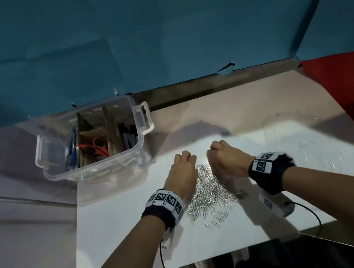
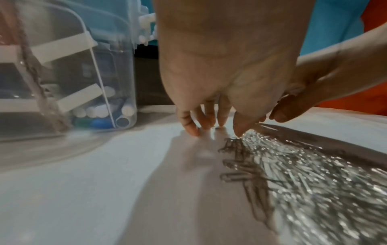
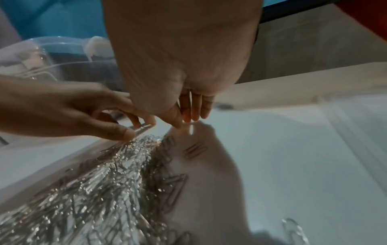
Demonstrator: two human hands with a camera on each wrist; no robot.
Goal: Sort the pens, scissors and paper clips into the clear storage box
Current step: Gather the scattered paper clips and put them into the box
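Note:
A heap of silver paper clips (image 1: 208, 191) lies on the white sheet between my two hands. My left hand (image 1: 185, 156) stands at the heap's far left edge. In the right wrist view its thumb and fingertips (image 3: 138, 123) pinch a paper clip (image 3: 144, 128). My right hand (image 1: 212, 151) is at the heap's far right edge, fingers (image 3: 194, 112) straight, close together and pointing down at the sheet, holding nothing that I can see. The clear storage box (image 1: 136, 145) stands at the back left with red scissors (image 1: 97, 146) in its middle slot and pens (image 1: 128, 134) on its right side.
Blue pens (image 1: 72, 148) fill the box's left slot. A clear lid (image 1: 299, 137) lies on the table to the right of my right hand. A few stray clips (image 1: 211, 223) lie nearer to me. Blue panels wall the back, and a red one (image 1: 349, 83) stands at the right.

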